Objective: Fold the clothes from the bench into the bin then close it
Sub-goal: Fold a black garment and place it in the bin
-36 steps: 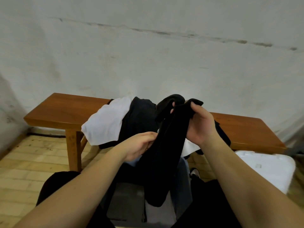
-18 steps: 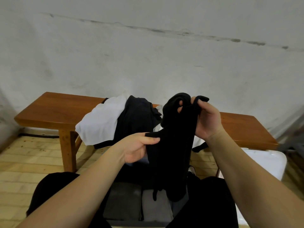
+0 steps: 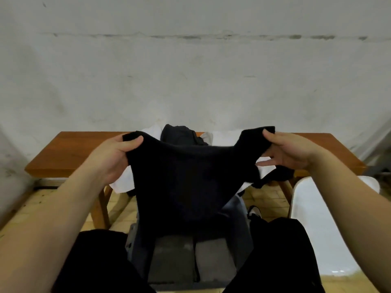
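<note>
We are holding a black garment (image 3: 186, 178) spread wide between 2 hands above the bin (image 3: 239, 216), in front of the wooden bench (image 3: 69, 151). Our left hand (image 3: 114, 157) is pinching the garment's left top corner, thumb lying over the cloth and fingers curled behind it. Our right hand (image 3: 289, 151) is gripping the right top corner, thumb pressing on top while the fingers are reaching loosely underneath, partly open. The garment is hanging down over the bin, which is sitting on the floor between our knees; we are seeing grey folded cloth (image 3: 173, 256) inside it, though the hanging fabric is covering most of the opening. Behind the garment, a heap of white and dark clothes (image 3: 179, 134) is lying on the bench, largely hidden. A white lid (image 3: 317, 225) is resting at the right, its lower edge cut off by our forearm.
</note>
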Available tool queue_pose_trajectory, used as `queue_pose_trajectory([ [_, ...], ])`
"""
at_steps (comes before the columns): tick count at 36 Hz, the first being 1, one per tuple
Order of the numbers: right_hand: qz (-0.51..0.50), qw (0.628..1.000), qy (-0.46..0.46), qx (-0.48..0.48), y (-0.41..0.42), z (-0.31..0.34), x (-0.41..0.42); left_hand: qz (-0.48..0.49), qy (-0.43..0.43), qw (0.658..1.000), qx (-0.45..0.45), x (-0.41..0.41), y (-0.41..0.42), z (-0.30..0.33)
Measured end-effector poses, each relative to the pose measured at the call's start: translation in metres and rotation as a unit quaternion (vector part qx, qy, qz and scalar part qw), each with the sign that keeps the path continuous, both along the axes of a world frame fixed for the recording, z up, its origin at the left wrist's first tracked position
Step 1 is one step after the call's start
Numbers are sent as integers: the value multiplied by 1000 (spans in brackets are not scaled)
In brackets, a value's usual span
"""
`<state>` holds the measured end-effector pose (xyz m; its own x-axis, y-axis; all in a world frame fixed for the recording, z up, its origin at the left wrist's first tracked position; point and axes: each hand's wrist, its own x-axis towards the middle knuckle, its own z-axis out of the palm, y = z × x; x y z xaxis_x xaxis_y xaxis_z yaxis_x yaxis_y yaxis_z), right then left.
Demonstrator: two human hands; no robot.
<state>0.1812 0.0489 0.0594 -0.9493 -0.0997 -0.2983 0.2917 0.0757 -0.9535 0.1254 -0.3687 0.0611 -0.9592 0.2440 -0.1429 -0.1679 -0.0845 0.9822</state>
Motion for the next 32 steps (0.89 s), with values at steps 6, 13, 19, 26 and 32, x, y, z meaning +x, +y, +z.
queue_pose_trajectory([
  [6, -55, 995, 17, 86, 18, -3, 1, -2, 46, 995, -92, -17, -40, 18],
  [13, -152, 984, 38, 80, 16, 8, 0, 39, 168, 936, -308, -29, -62, 37],
  [19, -215, 968, 79, 99, 10, 22, 0, 89, 138, 945, -283, -42, -63, 48],
  [26, -255, 960, 49, 107, 21, 5, -5, 144, -34, 971, -186, -63, -70, 27],
  [32, -248, 966, 55, 43, 29, -1, -8, 94, -68, 990, -80, -63, -73, 29],
])
